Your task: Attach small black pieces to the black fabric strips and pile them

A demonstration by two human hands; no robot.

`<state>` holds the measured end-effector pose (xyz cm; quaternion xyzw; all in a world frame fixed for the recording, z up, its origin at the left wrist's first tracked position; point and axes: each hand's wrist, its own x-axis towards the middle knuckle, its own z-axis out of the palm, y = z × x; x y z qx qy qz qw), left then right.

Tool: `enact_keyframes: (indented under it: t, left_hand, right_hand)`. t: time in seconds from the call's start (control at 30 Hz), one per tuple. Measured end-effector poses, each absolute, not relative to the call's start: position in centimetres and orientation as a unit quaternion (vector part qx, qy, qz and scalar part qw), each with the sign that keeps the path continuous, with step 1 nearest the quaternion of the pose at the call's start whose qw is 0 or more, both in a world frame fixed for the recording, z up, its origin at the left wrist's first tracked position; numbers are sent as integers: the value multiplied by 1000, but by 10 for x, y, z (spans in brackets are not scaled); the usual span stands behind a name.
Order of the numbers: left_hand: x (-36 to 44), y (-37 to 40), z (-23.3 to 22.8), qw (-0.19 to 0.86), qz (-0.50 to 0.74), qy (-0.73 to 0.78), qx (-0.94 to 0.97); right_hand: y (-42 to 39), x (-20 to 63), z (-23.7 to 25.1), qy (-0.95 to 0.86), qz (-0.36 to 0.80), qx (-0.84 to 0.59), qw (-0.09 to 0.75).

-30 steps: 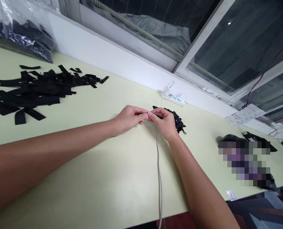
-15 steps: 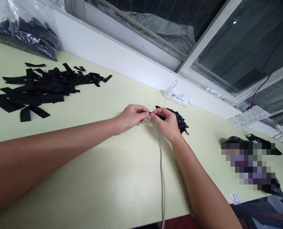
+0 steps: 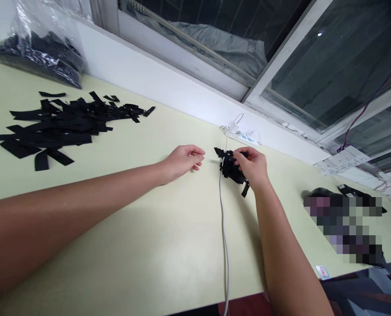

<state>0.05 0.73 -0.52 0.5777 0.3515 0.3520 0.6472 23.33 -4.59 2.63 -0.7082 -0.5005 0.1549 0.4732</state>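
At the far left corner of the table (image 3: 143, 245) lies a clear plastic bag (image 3: 37, 52) full of black pieces. Just in front of it, near the left edge, a big heap of black strips (image 3: 60, 127) is spread flat on the pale top.

Near the middle of the table, the left hand (image 3: 182, 161) rests low over the top. Its fingers are curled loosely and it holds nothing. It sits apart from the other hand, with bare table between them.

A white cable (image 3: 224, 228) runs from the near edge up across the table to a white power strip (image 3: 244, 137) at the far edge by the wall. The cable passes right by a small pile of black pieces (image 3: 230, 169).

The right hand (image 3: 253, 169) is on this small pile. Its fingers pinch at the black pieces on top, and one piece sticks out below the hand. How tightly it grips is hard to tell.

Toward the right edge lie some dark things (image 3: 347, 193) next to a blurred patch.
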Motion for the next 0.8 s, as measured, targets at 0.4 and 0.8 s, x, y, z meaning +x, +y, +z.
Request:
enact_keyframes:
  t: [0.4,0.8]
  left_hand:
    - [-2,0,0,642,334,348,596]
    - [3,-2,-4,583,354,326,655]
  right_hand:
    - [-34,302,-5,-389,32,-812,433]
    - [-40,262,3,-413,-177,-751,483]
